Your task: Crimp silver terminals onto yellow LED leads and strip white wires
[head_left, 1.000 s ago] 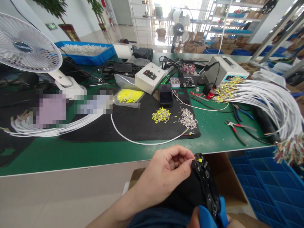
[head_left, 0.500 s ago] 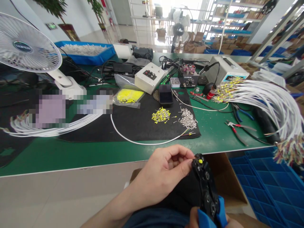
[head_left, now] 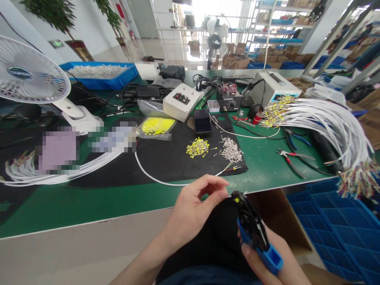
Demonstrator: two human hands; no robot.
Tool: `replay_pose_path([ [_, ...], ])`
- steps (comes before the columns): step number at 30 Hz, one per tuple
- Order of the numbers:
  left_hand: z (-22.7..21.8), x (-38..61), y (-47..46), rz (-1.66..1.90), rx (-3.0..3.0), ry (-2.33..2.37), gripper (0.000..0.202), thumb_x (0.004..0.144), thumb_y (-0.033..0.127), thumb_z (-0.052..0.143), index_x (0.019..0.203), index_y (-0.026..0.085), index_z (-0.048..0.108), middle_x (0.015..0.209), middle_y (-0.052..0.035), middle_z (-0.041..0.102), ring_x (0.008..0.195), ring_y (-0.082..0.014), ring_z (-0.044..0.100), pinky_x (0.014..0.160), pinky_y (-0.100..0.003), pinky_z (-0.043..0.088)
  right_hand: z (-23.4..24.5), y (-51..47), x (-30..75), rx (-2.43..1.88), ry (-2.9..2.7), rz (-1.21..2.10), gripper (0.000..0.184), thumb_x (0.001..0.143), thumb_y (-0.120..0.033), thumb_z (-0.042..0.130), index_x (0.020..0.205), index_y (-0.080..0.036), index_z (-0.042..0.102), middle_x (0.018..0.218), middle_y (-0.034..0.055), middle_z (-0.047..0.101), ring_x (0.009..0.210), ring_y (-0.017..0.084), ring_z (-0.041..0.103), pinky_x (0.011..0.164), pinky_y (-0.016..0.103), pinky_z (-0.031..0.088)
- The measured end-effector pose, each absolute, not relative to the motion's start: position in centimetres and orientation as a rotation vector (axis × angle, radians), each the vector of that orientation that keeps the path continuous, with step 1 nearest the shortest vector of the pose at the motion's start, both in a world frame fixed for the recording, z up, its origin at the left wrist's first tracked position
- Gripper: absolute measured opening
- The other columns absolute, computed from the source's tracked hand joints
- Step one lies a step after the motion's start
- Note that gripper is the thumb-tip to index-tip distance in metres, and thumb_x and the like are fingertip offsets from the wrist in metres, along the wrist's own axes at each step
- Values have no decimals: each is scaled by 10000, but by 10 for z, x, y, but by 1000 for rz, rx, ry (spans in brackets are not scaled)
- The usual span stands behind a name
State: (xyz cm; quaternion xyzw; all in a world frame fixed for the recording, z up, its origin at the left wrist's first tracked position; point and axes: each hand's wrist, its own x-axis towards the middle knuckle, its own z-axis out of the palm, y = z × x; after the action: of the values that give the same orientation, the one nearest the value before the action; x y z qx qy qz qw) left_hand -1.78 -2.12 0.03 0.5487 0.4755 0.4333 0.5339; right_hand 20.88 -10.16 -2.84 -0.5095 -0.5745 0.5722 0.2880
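Observation:
My right hand (head_left: 267, 253) is closed round the blue handles of a black-headed crimping tool (head_left: 252, 221), which points up and away from me over my lap. A small yellow ferrule (head_left: 236, 200) shows in the tool's jaws. To the left of the jaws is my left hand (head_left: 196, 206), its fingers curled, with thumb and forefinger tips a little apart and nothing visible between them. Beyond my hands, a pile of yellow ferrules (head_left: 198, 147) and a pile of bare metal terminals (head_left: 231, 149) lie on a black mat (head_left: 166, 166). A white cable (head_left: 148, 177) ends beside the metal terminals.
Cable bundles lie at left (head_left: 89, 168) and right (head_left: 332, 118). Red-handled cutters (head_left: 292, 162) rest on the green table (head_left: 267, 174). A bag of yellow ferrules (head_left: 157, 126), a phone (head_left: 202, 122) and a switch box (head_left: 181, 102) stand behind. A white fan (head_left: 29, 73) is at left.
My left fingers have come away from the tool's jaws. The crimping tool has turned in my right hand, its handles now closer together. The whole view has shifted slightly.

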Motion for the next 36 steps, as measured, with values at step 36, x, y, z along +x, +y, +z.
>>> replay_pose_path([
  [36,-27,9,32,960,1591,1274,256,1078,434,496,1170,222,606,933,-21,679,780,-149,667,672,-253,494,-29,-58,240,-1740,-1275,1070,426,916,-610,665,1069,-215,713,1038,75,778,1004,281,722,890,349,554],
])
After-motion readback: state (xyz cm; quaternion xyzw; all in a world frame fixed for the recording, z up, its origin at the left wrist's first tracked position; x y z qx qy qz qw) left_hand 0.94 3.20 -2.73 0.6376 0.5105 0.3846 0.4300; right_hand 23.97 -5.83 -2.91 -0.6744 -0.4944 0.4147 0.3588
